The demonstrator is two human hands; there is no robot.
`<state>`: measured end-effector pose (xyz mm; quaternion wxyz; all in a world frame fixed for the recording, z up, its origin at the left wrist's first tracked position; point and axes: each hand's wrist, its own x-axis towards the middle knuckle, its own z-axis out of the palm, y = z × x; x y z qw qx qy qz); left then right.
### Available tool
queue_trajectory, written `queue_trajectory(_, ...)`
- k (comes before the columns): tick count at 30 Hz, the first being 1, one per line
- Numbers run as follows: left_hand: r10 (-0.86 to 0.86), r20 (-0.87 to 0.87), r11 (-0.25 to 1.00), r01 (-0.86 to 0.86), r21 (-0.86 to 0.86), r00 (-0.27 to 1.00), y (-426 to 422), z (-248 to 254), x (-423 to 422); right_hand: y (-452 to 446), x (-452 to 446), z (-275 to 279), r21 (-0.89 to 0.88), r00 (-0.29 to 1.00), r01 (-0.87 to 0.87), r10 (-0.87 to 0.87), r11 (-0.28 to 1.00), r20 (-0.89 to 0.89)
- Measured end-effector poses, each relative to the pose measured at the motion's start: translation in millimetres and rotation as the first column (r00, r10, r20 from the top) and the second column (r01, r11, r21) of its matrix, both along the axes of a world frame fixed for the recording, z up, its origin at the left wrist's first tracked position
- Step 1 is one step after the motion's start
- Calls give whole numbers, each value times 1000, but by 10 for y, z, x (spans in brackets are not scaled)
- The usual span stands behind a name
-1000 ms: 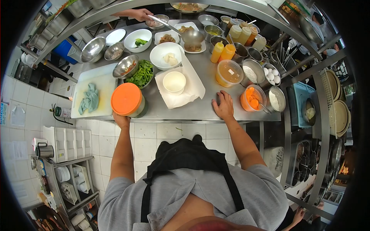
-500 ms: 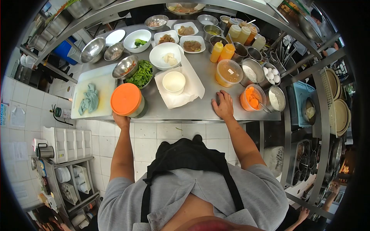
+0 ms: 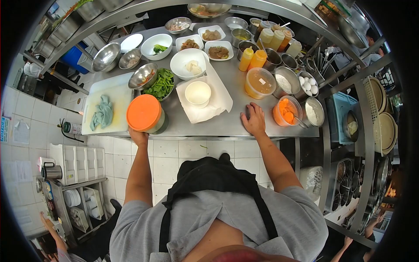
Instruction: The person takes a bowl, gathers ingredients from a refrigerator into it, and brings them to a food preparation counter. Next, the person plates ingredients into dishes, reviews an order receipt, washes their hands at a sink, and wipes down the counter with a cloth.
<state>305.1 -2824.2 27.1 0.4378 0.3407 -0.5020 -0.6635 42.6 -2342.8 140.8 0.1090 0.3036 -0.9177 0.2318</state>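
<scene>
At the table's front edge, my left hand point(image 3: 139, 137) is against the near side of a tub with an orange lid point(image 3: 144, 113); its fingers are hidden, so I cannot see whether they grip the tub or the edge. My right hand point(image 3: 254, 121) lies palm down on the steel table point(image 3: 218, 129), fingers apart and holding nothing. Between my hands a cream-coloured bowl point(image 3: 197, 94) stands on white paper point(image 3: 220, 107). Behind it is a white bowl point(image 3: 179, 65) with pale pieces inside. Right of my right hand stands a tub of orange slices point(image 3: 284, 112) with a spoon.
A cutting board point(image 3: 120, 94) with a green cloth point(image 3: 101, 113) lies at left, beside a bowl of leafy greens point(image 3: 160, 85). Squeeze bottles point(image 3: 246, 59), a bowl of eggs point(image 3: 308, 84) and several metal containers crowd the right. A steel shelf rail point(image 3: 174, 8) crosses overhead.
Both my hands stay where they were, and the table's contents are unmoved. At lower left another person's arm and dark-clothed leg have come further into view.
</scene>
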Motion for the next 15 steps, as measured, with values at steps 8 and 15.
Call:
queue_trajectory(8,-31,-102,998,36,50,994,63,93,-7,-5,-19,-16,4,1000,1,-1,1000,8)
queue_trajectory(15,6,-152,987,19,162,988,38,78,-9,-6,-14,-9,3,1000,0,0,1000,9)
